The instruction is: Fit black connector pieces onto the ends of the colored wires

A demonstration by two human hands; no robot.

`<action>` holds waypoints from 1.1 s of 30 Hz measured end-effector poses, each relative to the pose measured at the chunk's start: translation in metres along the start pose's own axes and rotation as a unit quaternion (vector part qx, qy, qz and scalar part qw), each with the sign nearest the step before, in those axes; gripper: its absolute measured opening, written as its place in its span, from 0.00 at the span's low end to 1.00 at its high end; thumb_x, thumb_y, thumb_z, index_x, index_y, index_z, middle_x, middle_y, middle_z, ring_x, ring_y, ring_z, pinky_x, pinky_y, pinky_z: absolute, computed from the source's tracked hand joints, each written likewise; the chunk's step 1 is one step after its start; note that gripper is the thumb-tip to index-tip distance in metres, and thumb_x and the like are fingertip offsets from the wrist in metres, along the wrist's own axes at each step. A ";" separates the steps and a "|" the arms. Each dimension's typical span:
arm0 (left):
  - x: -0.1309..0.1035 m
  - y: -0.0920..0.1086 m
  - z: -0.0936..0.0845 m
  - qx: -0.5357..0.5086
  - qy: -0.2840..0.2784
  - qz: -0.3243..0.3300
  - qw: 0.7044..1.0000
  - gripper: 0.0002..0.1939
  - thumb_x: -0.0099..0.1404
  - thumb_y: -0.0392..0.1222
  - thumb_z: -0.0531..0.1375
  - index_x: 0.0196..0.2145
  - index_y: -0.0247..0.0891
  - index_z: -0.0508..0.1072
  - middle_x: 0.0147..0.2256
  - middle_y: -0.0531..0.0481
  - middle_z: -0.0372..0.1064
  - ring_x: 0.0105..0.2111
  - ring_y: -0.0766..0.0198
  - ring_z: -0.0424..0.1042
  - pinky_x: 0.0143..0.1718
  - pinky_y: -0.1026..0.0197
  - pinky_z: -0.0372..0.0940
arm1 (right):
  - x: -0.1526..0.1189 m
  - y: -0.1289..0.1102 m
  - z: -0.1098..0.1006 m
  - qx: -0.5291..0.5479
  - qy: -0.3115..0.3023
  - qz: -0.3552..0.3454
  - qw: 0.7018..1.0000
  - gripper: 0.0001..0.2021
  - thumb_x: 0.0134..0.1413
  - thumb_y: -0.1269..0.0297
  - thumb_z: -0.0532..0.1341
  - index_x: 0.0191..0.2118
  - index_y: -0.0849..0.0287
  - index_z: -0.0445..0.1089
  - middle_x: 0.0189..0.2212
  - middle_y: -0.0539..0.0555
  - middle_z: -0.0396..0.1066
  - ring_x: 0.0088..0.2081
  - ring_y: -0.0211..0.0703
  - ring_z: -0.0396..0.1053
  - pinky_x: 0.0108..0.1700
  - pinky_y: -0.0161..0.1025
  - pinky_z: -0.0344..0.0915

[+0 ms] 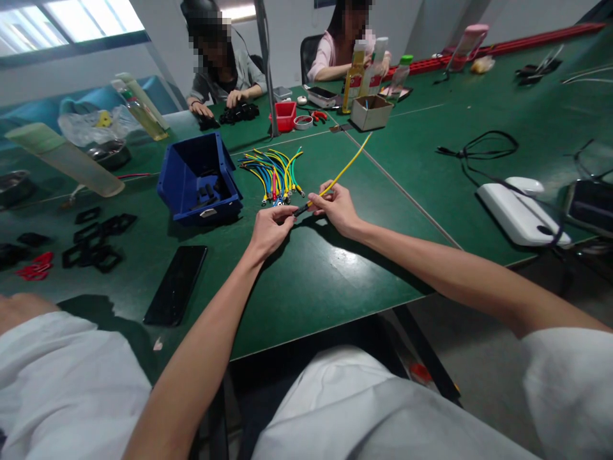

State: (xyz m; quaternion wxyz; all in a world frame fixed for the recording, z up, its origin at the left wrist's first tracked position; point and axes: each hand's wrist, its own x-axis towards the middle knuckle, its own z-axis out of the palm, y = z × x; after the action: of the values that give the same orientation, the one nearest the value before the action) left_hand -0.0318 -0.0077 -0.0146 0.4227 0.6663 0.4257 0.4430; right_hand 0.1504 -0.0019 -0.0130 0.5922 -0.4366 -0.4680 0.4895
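Both of my hands meet over the green table. My right hand (335,206) pinches a yellow wire (348,165), whose free end slants up to the right. At the wire's lower end is a black sleeve (301,209), and the fingers of my left hand (274,229) are closed on it. Just beyond my hands lies a bundle of cut wires (278,169) in yellow, green, blue and red, with metal terminals on the near ends. To the left, a blue bin (198,214) holds small black pieces (208,191).
A black phone (176,285) lies left of my left arm. Black square frames (98,241) and red pieces (37,266) are further left. A white device (522,214) with a cable sits at right. Two people work across the table (407,166); another person's sleeve (67,377) is at lower left.
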 end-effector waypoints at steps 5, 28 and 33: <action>0.002 -0.002 -0.001 -0.003 -0.024 -0.001 1.000 0.14 0.56 0.37 0.63 0.41 0.33 0.79 0.39 0.43 0.78 0.38 0.58 0.77 0.46 0.54 0.72 | 0.001 0.001 -0.001 -0.010 -0.014 -0.003 1.000 0.25 0.40 0.50 0.71 0.35 0.54 0.56 0.25 0.47 0.72 0.26 0.40 0.74 0.23 0.32 0.67; 0.000 0.000 0.001 -0.035 -0.034 -0.008 0.999 0.14 0.57 0.38 0.65 0.41 0.33 0.79 0.39 0.43 0.78 0.38 0.58 0.77 0.48 0.52 0.71 | 0.000 0.002 0.000 -0.051 -0.008 -0.009 0.999 0.26 0.40 0.46 0.70 0.35 0.53 0.55 0.24 0.47 0.69 0.27 0.42 0.73 0.21 0.33 0.63; 0.000 -0.001 0.000 -0.013 -0.043 0.004 0.999 0.14 0.58 0.36 0.62 0.43 0.34 0.79 0.41 0.43 0.77 0.40 0.58 0.77 0.50 0.52 0.69 | 0.000 0.002 0.002 -0.052 -0.003 -0.016 0.999 0.25 0.40 0.48 0.70 0.35 0.53 0.56 0.22 0.46 0.68 0.27 0.42 0.73 0.21 0.34 0.63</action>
State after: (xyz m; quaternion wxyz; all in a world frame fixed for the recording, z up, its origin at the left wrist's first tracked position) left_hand -0.0315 -0.0070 -0.0158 0.4473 0.6809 0.3988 0.4209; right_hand 0.1486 -0.0012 -0.0143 0.5752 -0.4573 -0.5018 0.4563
